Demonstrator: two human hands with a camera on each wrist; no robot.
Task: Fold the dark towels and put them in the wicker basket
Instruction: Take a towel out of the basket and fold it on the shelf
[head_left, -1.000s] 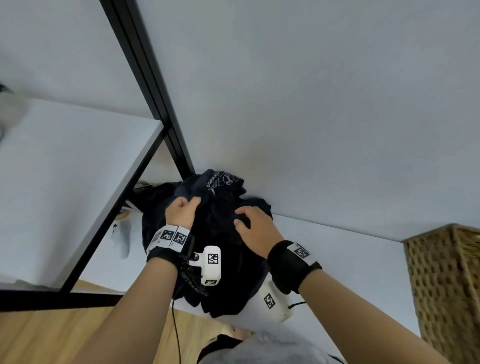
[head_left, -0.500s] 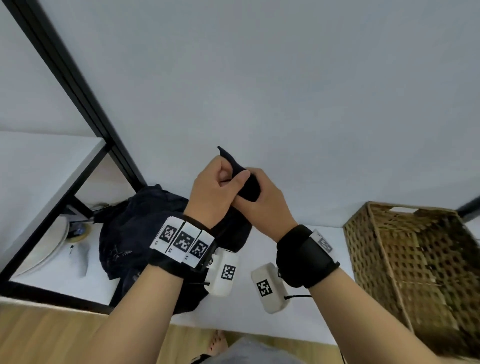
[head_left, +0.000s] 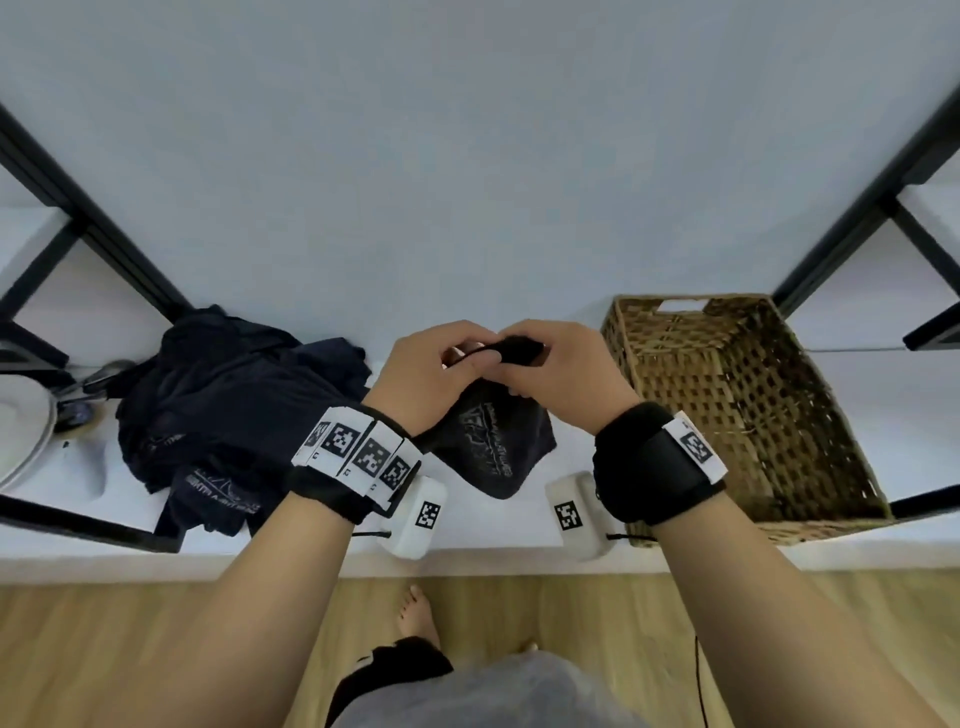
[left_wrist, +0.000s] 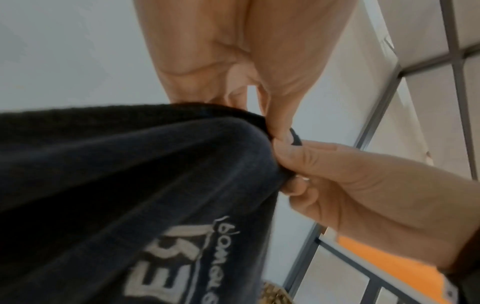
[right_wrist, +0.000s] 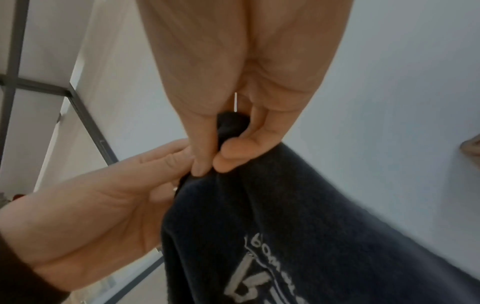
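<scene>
A dark navy towel (head_left: 493, 441) with white lettering hangs in the air above the white shelf (head_left: 493, 540), between the pile and the basket. My left hand (head_left: 436, 371) pinches its top edge, and my right hand (head_left: 550, 366) pinches the same edge right beside it; the two hands touch. In the left wrist view the towel (left_wrist: 130, 195) drapes down from my left hand (left_wrist: 272, 131). The right wrist view shows thumb and fingers of my right hand (right_wrist: 210, 162) pinched on the towel (right_wrist: 285, 226). A pile of dark towels (head_left: 223, 415) lies at the left. The wicker basket (head_left: 852, 467) stands at the right with nothing visible inside.
A black metal frame (head_left: 104, 234) borders the shelf bay on both sides. A white plate (head_left: 21, 436) and small items sit at the far left. Wooden floor (head_left: 156, 649) and my bare foot (head_left: 415, 613) lie below the shelf edge.
Both hands have lifted one towel off the pile and carried it right, toward the shelf's middle. The view has swung right, so the whole basket shows now.
</scene>
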